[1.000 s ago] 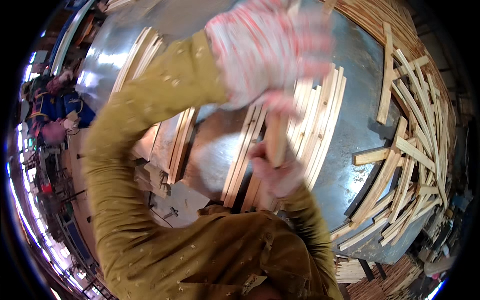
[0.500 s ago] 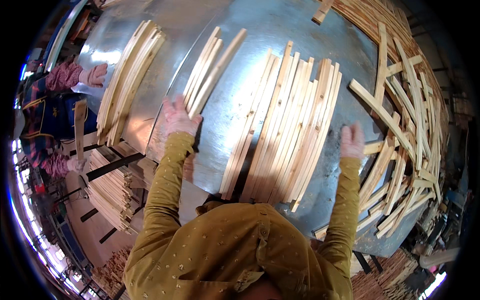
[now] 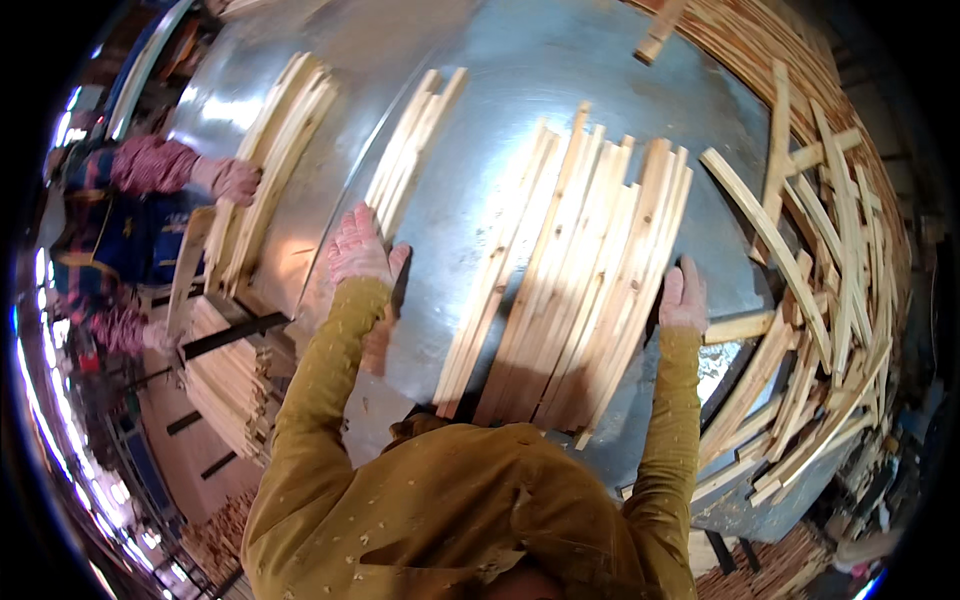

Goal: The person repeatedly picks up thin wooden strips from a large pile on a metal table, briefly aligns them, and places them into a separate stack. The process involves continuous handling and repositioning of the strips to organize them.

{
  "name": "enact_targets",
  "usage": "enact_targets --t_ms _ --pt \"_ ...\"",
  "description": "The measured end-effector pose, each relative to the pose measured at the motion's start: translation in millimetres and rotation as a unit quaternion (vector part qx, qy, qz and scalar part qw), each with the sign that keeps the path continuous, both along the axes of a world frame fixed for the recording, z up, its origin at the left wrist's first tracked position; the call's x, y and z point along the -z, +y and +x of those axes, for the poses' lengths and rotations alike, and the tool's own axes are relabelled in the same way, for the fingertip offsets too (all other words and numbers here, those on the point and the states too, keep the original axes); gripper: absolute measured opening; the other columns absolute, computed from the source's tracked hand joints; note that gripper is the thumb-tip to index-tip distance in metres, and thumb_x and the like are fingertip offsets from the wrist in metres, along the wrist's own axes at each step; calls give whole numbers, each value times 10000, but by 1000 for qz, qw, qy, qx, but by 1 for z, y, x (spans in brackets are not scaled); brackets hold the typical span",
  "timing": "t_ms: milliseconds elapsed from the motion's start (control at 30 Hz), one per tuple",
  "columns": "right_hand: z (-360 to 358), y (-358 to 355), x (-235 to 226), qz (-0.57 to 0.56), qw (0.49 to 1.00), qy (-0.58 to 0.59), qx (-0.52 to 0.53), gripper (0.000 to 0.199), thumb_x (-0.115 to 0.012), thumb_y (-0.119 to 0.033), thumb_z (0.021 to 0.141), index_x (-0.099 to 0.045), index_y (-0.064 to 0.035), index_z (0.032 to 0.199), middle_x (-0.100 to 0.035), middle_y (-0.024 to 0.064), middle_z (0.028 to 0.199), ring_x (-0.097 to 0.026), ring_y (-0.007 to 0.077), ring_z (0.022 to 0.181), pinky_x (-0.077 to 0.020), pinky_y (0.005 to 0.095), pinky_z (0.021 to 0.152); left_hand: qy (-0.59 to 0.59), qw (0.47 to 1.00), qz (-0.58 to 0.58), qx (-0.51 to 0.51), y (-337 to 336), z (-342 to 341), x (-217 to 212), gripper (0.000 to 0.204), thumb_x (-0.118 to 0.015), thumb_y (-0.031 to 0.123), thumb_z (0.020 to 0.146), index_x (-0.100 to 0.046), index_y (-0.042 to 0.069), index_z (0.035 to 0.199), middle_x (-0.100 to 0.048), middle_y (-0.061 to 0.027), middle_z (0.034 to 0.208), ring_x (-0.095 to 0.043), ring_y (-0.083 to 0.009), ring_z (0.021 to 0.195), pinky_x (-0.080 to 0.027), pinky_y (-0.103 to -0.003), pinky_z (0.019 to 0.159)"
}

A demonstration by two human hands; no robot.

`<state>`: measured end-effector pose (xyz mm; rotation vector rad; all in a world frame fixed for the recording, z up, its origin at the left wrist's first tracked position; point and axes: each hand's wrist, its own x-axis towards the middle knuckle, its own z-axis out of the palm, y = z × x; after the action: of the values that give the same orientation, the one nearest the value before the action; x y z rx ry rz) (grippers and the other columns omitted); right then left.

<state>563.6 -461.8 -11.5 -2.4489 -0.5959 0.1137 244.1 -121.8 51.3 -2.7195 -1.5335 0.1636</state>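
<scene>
My left hand [image 3: 362,248], in a pinkish glove, lies open with its fingers stretched out at the near end of a small bundle of wooden strips [image 3: 412,150]. Those few strips rest side by side, nearly parallel. My right hand [image 3: 684,293], gloved too, is open beside the right edge of a wider row of wooden strips [image 3: 570,260]; whether it touches them I cannot tell. The row lies on the metal table [image 3: 430,320] between my hands, its near ends uneven and close to my body. A narrow gap splits off its leftmost strips.
On the left, a co-worker's gloved hand [image 3: 232,181] touches another bundle of strips [image 3: 285,150]; their other hand [image 3: 160,337] holds a short board [image 3: 188,265]. A jumbled heap of strips [image 3: 840,260] covers the table's right side. Stacked strips [image 3: 225,385] stand below at left.
The separate strip in the small bundle now lies close against the others. My right hand has moved left toward the wide row. The co-worker's upper hand has reached right onto their bundle.
</scene>
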Motion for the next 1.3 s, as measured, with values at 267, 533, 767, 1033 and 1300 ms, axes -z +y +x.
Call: enact_targets --t_ms 267,533,767,1033,1300 --pt "23 52 39 119 984 95 -92 699 -666 -418 906 -450 -41 1453 -491 238 1426 -486 397 1301 -388 471 1097 -307 899 -288 121 -56 135 78 947 -717 469 845 -276 -63 1491 -413 -251 1480 -389 -363 1388 -263 -419 1195" --pt "37 85 -52 373 837 373 -145 571 -673 -189 934 -454 -48 1442 -576 93 1323 -576 201 1182 -511 319 996 -479 681 -554 0 -22 165 2 849 -794 144 824 -304 33 1509 -588 -155 1324 -582 -245 1189 -464 -355 1043" --pt "155 144 -272 129 870 -474 41 419 -715 -324 881 -476 -17 1037 -639 117 890 -671 337 671 -565 349 576 -686 451 -525 222 78 263 -197 892 -477 698 896 -348 46 1491 -360 -127 1527 -323 -314 1397 -230 -489 1164" --pt "122 103 -147 378 835 376 -136 965 -839 -198 727 -202 -47 1435 -479 199 1318 -541 290 1180 -489 407 968 -515 651 -555 55 51 229 -67 712 -611 299 946 -232 103 1516 -434 -157 1479 -417 -275 1365 -352 -399 1123" --pt "-69 5 4 267 774 574 -21 1309 -861 -124 722 121 -169 1586 -315 197 1568 -374 310 1411 -342 364 1137 -422 689 -588 -42 -81 57 84 916 -666 249 940 -40 150 1600 -406 -218 1515 -410 -352 1384 -328 -381 1143"
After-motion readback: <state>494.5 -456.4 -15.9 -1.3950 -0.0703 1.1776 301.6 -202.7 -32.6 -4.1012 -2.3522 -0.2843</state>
